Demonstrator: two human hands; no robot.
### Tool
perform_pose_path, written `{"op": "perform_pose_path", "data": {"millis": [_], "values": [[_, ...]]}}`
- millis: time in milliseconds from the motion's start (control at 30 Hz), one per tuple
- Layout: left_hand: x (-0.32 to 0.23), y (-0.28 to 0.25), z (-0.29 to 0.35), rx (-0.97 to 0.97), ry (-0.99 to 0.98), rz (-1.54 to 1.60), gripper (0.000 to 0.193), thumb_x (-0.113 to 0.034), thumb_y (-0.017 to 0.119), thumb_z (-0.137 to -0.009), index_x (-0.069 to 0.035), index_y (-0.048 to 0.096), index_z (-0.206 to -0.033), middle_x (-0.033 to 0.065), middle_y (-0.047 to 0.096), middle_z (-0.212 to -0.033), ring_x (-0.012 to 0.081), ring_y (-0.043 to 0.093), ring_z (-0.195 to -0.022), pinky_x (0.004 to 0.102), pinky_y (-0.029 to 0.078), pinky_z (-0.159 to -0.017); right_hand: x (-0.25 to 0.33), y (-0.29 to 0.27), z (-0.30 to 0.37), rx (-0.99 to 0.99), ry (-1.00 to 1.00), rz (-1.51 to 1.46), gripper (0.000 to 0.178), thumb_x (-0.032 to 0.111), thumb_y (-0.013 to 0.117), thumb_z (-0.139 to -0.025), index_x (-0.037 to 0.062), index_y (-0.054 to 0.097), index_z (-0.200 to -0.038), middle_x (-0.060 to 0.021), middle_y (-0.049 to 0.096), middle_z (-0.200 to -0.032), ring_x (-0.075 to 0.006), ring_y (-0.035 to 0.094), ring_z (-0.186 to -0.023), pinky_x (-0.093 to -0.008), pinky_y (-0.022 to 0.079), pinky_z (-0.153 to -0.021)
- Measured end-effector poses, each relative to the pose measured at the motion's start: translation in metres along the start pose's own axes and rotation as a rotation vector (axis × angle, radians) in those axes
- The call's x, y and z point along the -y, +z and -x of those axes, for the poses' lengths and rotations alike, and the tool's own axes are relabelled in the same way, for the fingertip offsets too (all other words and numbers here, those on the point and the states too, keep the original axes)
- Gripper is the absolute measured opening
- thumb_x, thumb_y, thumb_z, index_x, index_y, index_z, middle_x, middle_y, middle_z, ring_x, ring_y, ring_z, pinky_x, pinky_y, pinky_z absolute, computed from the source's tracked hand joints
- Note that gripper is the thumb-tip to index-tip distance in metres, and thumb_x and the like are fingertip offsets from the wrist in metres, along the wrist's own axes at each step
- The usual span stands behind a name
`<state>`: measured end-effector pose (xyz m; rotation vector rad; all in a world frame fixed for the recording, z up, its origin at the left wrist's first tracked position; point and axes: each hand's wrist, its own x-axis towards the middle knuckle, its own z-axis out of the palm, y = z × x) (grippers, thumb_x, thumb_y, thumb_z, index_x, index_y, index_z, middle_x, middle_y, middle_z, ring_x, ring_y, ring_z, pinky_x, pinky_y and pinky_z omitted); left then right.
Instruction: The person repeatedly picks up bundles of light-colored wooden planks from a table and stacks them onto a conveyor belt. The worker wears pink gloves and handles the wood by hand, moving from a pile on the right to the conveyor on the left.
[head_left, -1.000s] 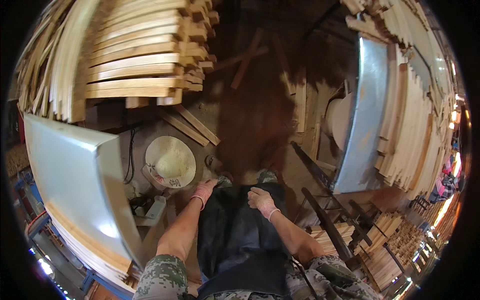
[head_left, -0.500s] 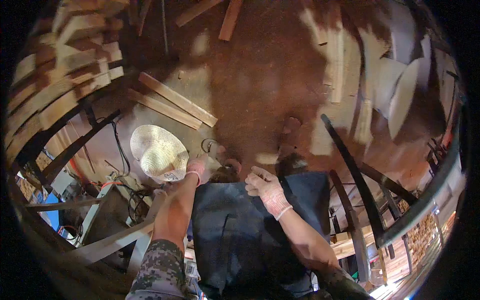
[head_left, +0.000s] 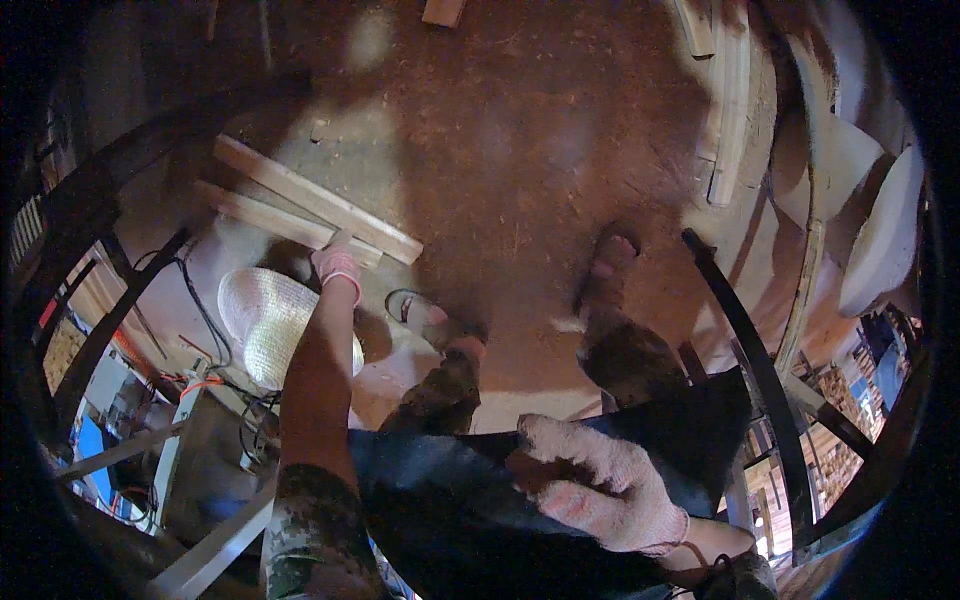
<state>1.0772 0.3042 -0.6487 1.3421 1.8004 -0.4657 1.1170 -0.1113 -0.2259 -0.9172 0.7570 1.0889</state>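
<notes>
Two pale wooden boards lie side by side on the ground at the left. My left hand (head_left: 338,265), in a pinkish-white knit glove, is down on the nearer wooden board (head_left: 262,215), its fingers closed over the board close to its right end. The farther board (head_left: 320,198) lies just beyond my fingertips. A woven straw hat (head_left: 262,310) sits below that hand, partly covered by my forearm. My right hand (head_left: 605,485), gloved alike, is raised in front of the dark apron (head_left: 440,490). Its thumb and fingers are bent but apart, with nothing seen between them.
A dark curved bar (head_left: 740,320) rises at the right, near my leg. Long wood strips (head_left: 732,110) and large pale rounded panels (head_left: 885,230) are beyond it. At the lower left stands a metal frame (head_left: 165,450) with black cables. My feet are on the brown dirt floor (head_left: 500,150).
My left hand has moved away from beside the straw hat, out to the nearer board. My right hand has come up closer to the camera, and the view has shifted.
</notes>
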Motion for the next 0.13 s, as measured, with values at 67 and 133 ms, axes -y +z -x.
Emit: {"op": "perform_pose_path", "data": {"millis": [67,133], "values": [[-0.011,0.003,-0.006,0.007,0.014,0.043,0.074,-0.023,0.081,-0.089,0.001,0.053,-0.153,0.0187,0.059,-0.156,0.0333,0.068,-0.125,0.0538,0.059,-0.098,-0.001,0.001,-0.004,0.016,0.034,-0.119,0.060,0.007,0.072,-0.105,0.0027,0.049,-0.160,-0.0133,0.071,-0.139,-0.0202,0.068,-0.122,-0.0376,0.052,-0.109],[-0.019,0.008,-0.007,0.031,0.025,0.052,0.077,-0.022,0.083,-0.087,0.001,0.052,-0.154,0.0188,0.058,-0.157,0.0331,0.068,-0.125,0.0547,0.060,-0.098,-0.004,0.001,-0.011,0.056,0.007,0.020,0.060,0.005,0.071,-0.105,0.0043,0.048,-0.161,-0.0136,0.069,-0.144,-0.0206,0.068,-0.123,-0.0380,0.052,-0.109]]}}
